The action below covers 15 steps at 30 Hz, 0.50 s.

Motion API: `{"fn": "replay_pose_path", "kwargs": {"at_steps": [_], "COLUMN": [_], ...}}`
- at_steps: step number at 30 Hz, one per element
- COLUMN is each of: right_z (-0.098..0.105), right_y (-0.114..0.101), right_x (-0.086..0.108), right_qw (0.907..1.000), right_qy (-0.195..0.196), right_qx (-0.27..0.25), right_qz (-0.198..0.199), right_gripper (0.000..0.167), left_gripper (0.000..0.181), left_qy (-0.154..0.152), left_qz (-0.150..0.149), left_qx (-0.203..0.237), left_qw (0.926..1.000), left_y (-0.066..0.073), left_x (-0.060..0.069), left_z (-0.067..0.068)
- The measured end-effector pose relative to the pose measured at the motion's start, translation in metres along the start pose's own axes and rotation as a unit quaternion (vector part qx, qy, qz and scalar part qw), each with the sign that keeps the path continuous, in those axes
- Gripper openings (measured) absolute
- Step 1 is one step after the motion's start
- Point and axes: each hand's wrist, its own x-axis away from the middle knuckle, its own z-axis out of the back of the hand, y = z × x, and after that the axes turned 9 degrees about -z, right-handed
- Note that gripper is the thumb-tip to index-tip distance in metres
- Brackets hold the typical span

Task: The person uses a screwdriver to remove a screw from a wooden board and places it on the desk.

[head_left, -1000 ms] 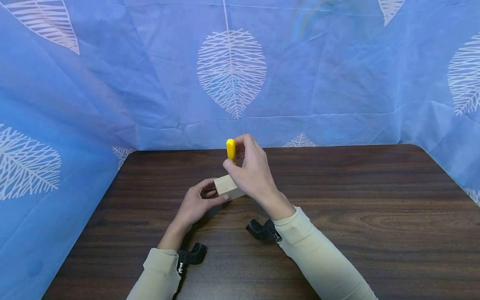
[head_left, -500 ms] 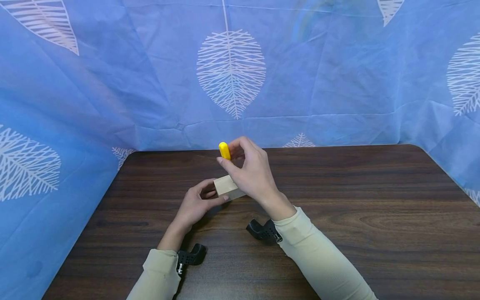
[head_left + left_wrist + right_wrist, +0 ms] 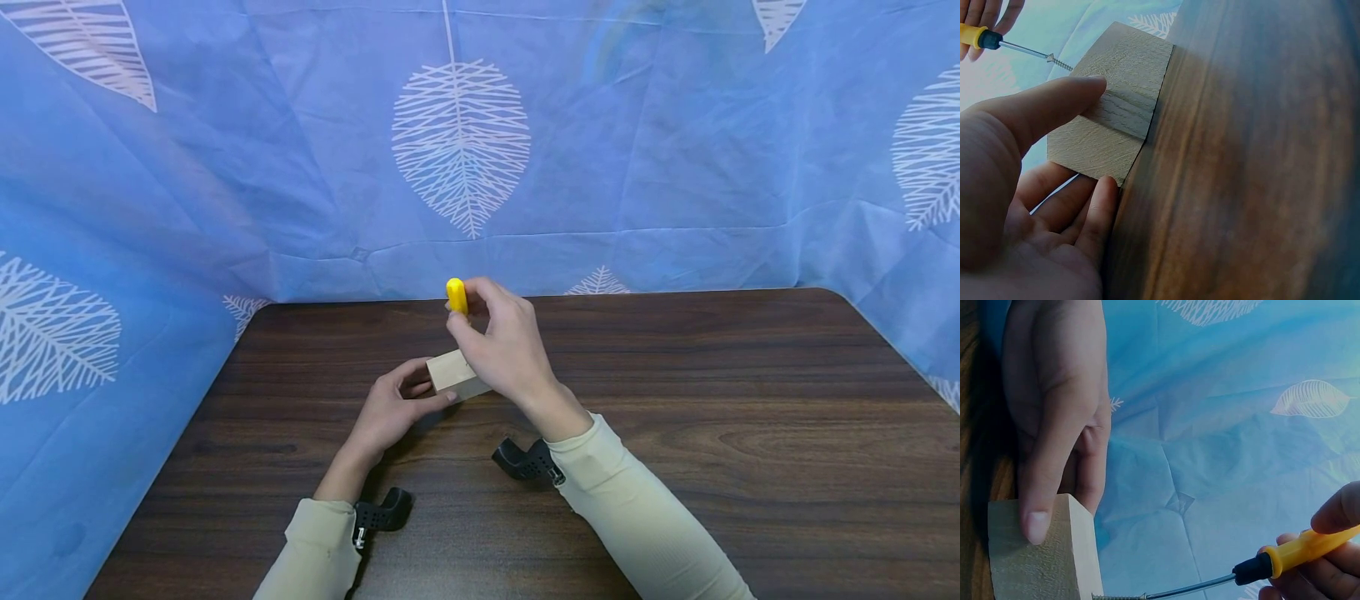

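Note:
A pale wooden block (image 3: 450,372) sits on the dark table, held at its left end by my left hand (image 3: 390,408). The thumb lies along the near side, with fingers at the end and far side. My right hand (image 3: 506,342) grips the yellow handle of a screwdriver (image 3: 457,296) above the block. In the left wrist view the thin metal shaft meets the head of a screw (image 3: 1060,63), whose threaded part is largely exposed. The screw's point reaches the block's upper face; how deep it sits cannot be seen. In the head view the right hand hides the screw.
Brown wood grain covers the table (image 3: 712,433). A blue cloth (image 3: 315,167) with white leaf prints hangs behind and at both sides. Black wrist mounts (image 3: 384,509) stick out from both cuffs.
The yellow handle leaned left half a second ago and now stands more upright, as my right fingers and thumb shift around it. The left hand and the block stay put.

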Motion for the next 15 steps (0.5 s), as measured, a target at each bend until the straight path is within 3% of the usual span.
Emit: {"fn": "replay_pose_path", "kwargs": {"at_steps": [7,15], "right_z": [-0.0004,-0.0003], "right_y": [0.0011,0.0021], "right_x": [-0.0004,-0.0006], "right_qw": [1.0,0.9993], "right_qy": [-0.003,0.008], "right_qx": [0.005,0.005], "right_qz": [0.004,0.035], "right_gripper": [0.017,0.019], "left_gripper": [0.059,0.059], "left_qy": [0.001,0.0], "left_qz": [0.002,0.002], "left_qx": [-0.001,-0.004], "left_qw": [1.0,1.0], "left_y": [0.0001,0.0002], "left_x": [-0.0001,-0.0002], "left_z": [0.0001,0.0002]}}
